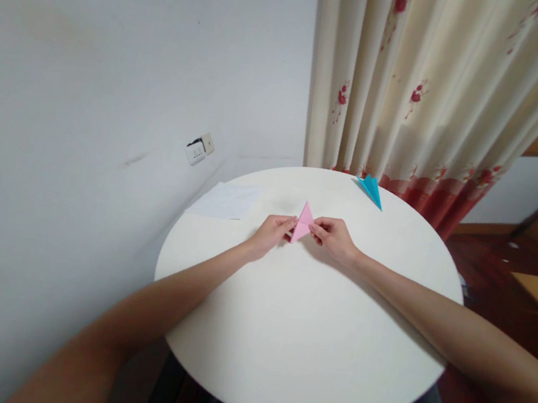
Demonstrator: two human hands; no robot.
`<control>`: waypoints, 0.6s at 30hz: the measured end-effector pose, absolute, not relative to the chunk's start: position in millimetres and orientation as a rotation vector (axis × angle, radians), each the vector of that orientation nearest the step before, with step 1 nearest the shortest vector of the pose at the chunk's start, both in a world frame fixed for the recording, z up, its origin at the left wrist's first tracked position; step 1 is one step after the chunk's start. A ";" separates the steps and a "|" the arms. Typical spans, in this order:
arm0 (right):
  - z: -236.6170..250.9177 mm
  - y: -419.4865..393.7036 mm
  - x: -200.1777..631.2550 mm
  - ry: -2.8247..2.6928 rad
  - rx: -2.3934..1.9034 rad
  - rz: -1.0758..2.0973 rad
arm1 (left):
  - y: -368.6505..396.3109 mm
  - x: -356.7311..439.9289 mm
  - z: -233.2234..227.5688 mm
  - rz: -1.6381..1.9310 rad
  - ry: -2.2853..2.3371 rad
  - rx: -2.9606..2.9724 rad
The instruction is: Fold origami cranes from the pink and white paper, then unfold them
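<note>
Paper first: a small pink folded paper triangle (pixel 303 222) sits out past the middle of the round white tabletop (pixel 295 367), and I've got it pinched from both sides. My left hand (pixel 272 232) grips its left edge with fingertips closed on the paper, my right hand (pixel 334 237) does the same on the right edge, so the two hands are close together with only the pink piece between them. The point of the triangle aims away from me, its lower part lifted slightly off the surface as far as I can tell.

To do this fold well, I reckon I want even pressure on both sides, edges lined up before I press, and the crease run firm against the tabletop rather than in the air.

Further out, a blue folded paper piece (pixel 370 189) lies near the far rim, well apart from my hands. A flat white sheet of paper (pixel 226 200) hangs over the left edge. Behind it all, a cream curtain with red flowers (pixel 418 82) and a wall socket (pixel 199 148).
</note>
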State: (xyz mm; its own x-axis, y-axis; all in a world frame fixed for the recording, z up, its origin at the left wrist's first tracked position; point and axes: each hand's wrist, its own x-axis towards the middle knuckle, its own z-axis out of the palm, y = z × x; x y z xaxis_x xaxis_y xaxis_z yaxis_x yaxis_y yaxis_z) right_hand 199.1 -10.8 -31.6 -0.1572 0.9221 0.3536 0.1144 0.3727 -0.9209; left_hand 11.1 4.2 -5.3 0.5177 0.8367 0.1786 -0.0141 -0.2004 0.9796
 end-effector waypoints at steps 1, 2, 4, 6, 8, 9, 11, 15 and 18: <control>-32.0 -10.4 198.8 -1.555 -0.956 0.959 | 4.2 10.9 -5.3 0.908 0.727 1.598; -32.3 -10.1 198.6 -1.544 -0.953 0.973 | 4.2 10.7 -5.3 0.908 0.731 1.606; -32.5 -9.7 198.3 -1.524 -0.945 0.999 | 4.3 10.2 -5.6 0.906 0.738 1.620; -32.3 -9.6 198.4 -1.513 -0.939 1.019 | 4.3 9.7 -5.8 0.900 0.744 1.635; -31.9 -9.8 198.6 -1.508 -0.942 1.028 | 4.2 9.3 -5.8 0.891 0.746 1.652; -31.6 -10.0 198.8 -1.506 -0.945 1.033 | 4.1 9.2 -5.6 0.885 0.743 1.661; -31.0 -10.6 199.0 -1.497 -0.948 1.040 | 3.4 9.1 -4.9 0.873 0.734 1.675; -29.0 -12.7 198.4 -1.474 -0.954 1.064 | 0.4 10.3 -2.4 0.869 0.748 1.721; -27.2 -13.8 197.0 -1.462 -0.938 1.095 | -2.1 11.4 -0.3 0.891 0.775 1.786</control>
State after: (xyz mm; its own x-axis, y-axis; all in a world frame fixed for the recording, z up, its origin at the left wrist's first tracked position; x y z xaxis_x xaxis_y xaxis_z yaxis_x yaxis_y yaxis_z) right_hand 197.0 -13.8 -27.2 -0.1582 0.9486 0.2742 0.0041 0.2783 -0.9605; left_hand 11.4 -2.1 -0.3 0.5319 0.8151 0.2298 0.1147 -0.3382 0.9341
